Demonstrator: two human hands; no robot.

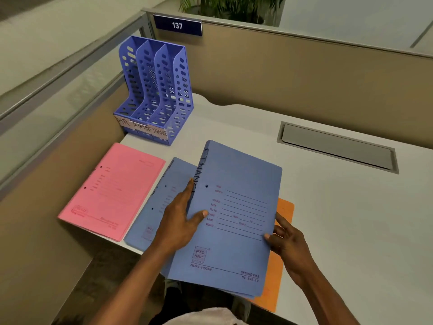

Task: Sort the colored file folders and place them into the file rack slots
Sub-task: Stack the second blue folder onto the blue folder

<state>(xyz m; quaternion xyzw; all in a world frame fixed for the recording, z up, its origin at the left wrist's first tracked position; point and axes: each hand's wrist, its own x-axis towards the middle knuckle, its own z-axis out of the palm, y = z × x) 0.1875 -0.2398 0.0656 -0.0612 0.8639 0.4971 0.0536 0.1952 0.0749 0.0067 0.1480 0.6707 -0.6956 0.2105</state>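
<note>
A blue folder (236,202) marked FINANCE along its spine is lifted and tilted above the desk. My left hand (180,219) grips its spine edge, thumb on the cover. My right hand (284,240) holds its right edge. Under it lies an orange folder (282,252), mostly hidden. A second blue folder (159,200) lies flat to the left, partly covered. A pink folder (112,188) lies flat at the desk's left edge. The blue file rack (157,90) with three slots stands at the back left corner, labelled HR, ADMIN, FINANCE; its slots look empty.
The white desk (339,219) has a grey cable hatch (337,146) at the back right. Beige cubicle partitions (293,73) close off the back and left sides, with a sign reading 137 (177,25). A plant (234,8) stands beyond the partition.
</note>
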